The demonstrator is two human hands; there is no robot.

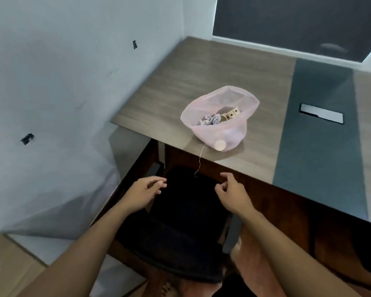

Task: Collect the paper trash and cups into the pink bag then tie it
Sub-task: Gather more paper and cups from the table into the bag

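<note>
The pink bag (220,120) stands open near the front edge of the wooden desk (180,86). Inside it lie crumpled paper (210,120) and a patterned paper cup (230,114); a pale round cup bottom (220,145) shows through the bag's lower wall. A thin string (200,159) hangs from the bag over the desk edge. My left hand (145,190) and my right hand (231,192) hover below the desk edge above a black chair, fingers loosely curled, holding nothing. Both are well short of the bag.
A black office chair (180,228) sits under my arms, pushed toward the desk. A grey strip (321,146) with a metal cable hatch (321,114) crosses the desk at right. A white wall is at left, and a cardboard box (7,269) sits at bottom left.
</note>
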